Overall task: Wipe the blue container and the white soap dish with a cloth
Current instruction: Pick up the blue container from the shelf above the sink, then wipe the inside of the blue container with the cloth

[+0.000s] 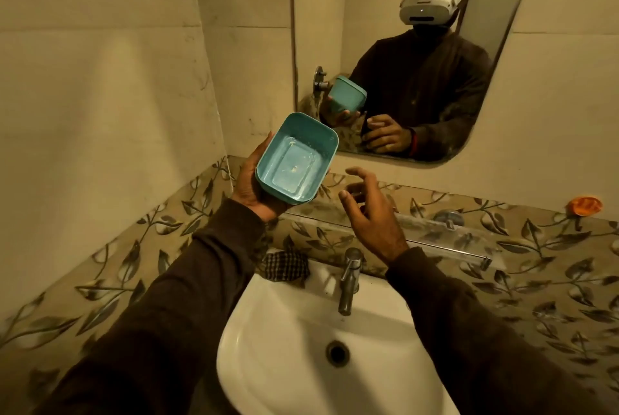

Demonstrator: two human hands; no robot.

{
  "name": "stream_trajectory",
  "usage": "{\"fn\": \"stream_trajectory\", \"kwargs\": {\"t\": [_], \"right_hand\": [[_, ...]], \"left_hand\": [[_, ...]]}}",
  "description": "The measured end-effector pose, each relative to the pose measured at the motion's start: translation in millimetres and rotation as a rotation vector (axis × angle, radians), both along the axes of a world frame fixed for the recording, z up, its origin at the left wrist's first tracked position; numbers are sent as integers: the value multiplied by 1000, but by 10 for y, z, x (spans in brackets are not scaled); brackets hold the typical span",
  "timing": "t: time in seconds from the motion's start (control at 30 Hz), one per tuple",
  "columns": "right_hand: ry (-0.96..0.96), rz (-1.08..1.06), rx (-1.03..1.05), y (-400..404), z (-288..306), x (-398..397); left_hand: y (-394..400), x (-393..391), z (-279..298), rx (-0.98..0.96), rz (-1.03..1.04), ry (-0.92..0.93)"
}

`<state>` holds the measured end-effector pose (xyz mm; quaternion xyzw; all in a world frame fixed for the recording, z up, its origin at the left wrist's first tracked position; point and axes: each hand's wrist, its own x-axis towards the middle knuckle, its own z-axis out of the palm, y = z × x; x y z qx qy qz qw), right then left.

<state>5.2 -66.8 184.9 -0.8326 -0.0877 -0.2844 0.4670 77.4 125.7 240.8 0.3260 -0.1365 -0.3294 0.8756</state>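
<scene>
My left hand (249,188) holds the blue container (296,158) from below, above the glass shelf, its open side tilted toward me. White residue lines its inside bottom. My right hand (370,210) hovers just right of it, fingers apart and holding nothing. A dark checked cloth (284,266) lies bunched on the back left rim of the sink, below my left arm. I cannot see a white soap dish.
A white sink (301,331) with a chrome tap (350,280) sits below my arms. A glass shelf (435,230) runs along the leaf-patterned wall tiles, with an orange object (584,205) at its far right. A mirror (402,46) hangs above.
</scene>
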Motion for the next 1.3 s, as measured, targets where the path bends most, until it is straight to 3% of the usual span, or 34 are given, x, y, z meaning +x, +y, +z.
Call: {"fn": "stream_trajectory", "kwargs": {"t": [0.23, 0.47, 0.73, 1.03, 1.17, 1.3], "right_hand": [[143, 157, -91, 479, -374, 306], [306, 269, -368, 829, -963, 719], [589, 175, -418, 877, -1615, 1217], [732, 151, -409, 959, -2089, 1543], [697, 122, -688, 1028, -2307, 1589], [695, 61, -816, 1103, -2458, 1583]], "left_hand": [[566, -2, -25, 6, 227, -17], [1098, 13, -139, 38, 351, -48], [1521, -8, -282, 83, 359, -113], [1561, 3, -363, 120, 392, -61], [1564, 52, -444, 139, 355, -63], [1572, 109, -525, 160, 322, -73]]}}
